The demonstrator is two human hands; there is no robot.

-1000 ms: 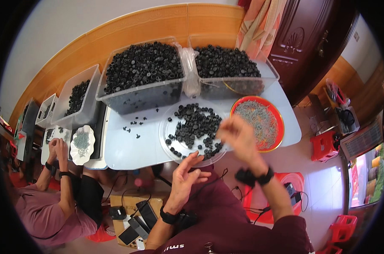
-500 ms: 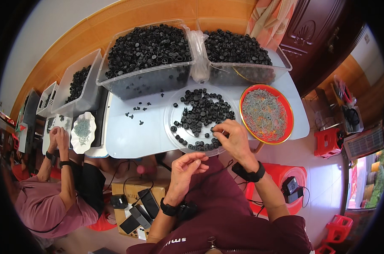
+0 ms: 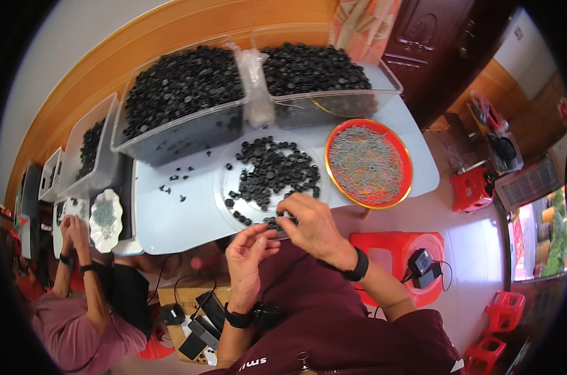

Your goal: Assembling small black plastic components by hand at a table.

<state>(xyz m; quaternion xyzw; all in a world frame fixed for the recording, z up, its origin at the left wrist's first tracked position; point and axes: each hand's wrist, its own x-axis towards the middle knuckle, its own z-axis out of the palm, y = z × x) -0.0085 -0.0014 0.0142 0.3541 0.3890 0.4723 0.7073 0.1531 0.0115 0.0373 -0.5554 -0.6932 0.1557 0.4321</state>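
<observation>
My right hand [image 3: 313, 226] is over the near edge of a clear round tray [image 3: 223, 187], its thumb and fingers closed on a small black cap [image 3: 288, 218], partly hidden by the fingers. Just left of it is my left hand [image 3: 249, 255], fingertips pinched together close to the right hand's; I cannot make out what, if anything, they hold. A heap of small round black caps [image 3: 274, 167] fills the middle of the tray. Several more caps lie along its near left rim.
A red, gold-rimmed dish [image 3: 408, 164] holds thin grey pieces right of the tray. Behind stand two clear bins [image 3: 180, 134] [image 3: 333, 103] of black parts. Small black pieces [image 3: 174, 178] dot the pale table. At left, another person's hands [image 3: 75, 232] work beside a white scalloped dish [image 3: 106, 240].
My right hand has moved from the right part of the tray toward my left hand, carrying a black cap. The view has shifted, so the table sits further left.
</observation>
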